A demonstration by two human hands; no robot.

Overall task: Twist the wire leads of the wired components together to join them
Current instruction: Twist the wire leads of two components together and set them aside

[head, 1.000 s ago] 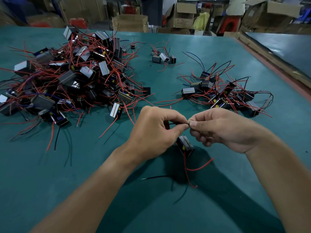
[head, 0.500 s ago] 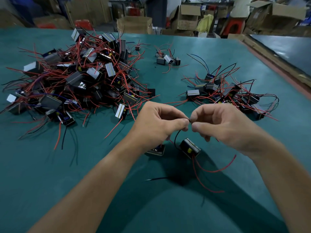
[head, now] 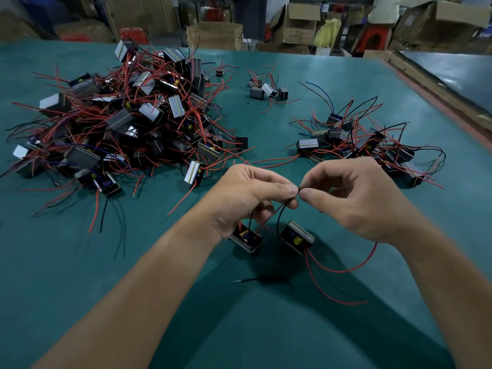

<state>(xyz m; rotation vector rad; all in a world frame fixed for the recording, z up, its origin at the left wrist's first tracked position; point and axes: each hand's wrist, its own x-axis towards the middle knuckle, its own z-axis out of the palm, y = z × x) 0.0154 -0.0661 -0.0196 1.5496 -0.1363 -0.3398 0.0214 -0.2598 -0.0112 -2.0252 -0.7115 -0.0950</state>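
Two small black box components hang just above the green table under my hands: one (head: 246, 239) below my left wrist, the other (head: 297, 237) to its right. Black leads rise from both and meet between my fingertips. My left hand (head: 249, 191) pinches the black leads (head: 288, 202) between thumb and forefinger. My right hand (head: 354, 198) pinches the tip of the same leads from the other side, fingertips nearly touching the left ones. Red leads (head: 343, 271) trail from the right component down onto the table.
A big heap of components with red wires (head: 127, 123) fills the left of the green table (head: 80, 275). A smaller pile (head: 364, 145) lies at the right, a few components (head: 266, 90) at the back. Cardboard boxes (head: 214, 35) stand beyond the far edge.
The two components have come apart and hang side by side. My hands have stayed together, pinching the leads, while the red leads swung out to the right.
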